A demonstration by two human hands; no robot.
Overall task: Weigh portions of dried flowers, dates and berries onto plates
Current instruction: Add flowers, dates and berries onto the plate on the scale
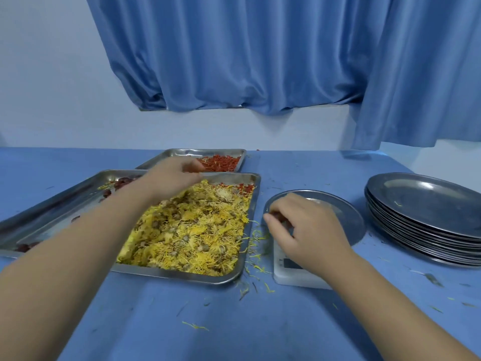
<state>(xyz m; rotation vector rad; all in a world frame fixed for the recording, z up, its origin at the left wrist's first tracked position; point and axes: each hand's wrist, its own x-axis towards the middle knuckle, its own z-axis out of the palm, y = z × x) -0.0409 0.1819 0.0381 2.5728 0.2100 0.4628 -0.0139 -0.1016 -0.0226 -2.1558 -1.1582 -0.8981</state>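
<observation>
A steel tray point(179, 274) holds a heap of yellow dried flowers point(192, 230). Behind it a second tray point(192, 152) holds red berries point(221, 162). Dark red dates point(122, 182) lie in a tray at the left. My left hand point(174, 175) hovers between the two trays with fingers curled together; what it holds is blurred. A round metal plate point(348, 217) sits on a white scale point(291, 272). My right hand point(304, 227) is over the plate's left side, fingertips pinching something small and dark.
A stack of several metal plates point(426, 217) stands at the right on the blue table point(182, 321). Loose yellow petals point(257, 256) are scattered between tray and scale. A blue curtain point(260, 61) hangs at the back wall.
</observation>
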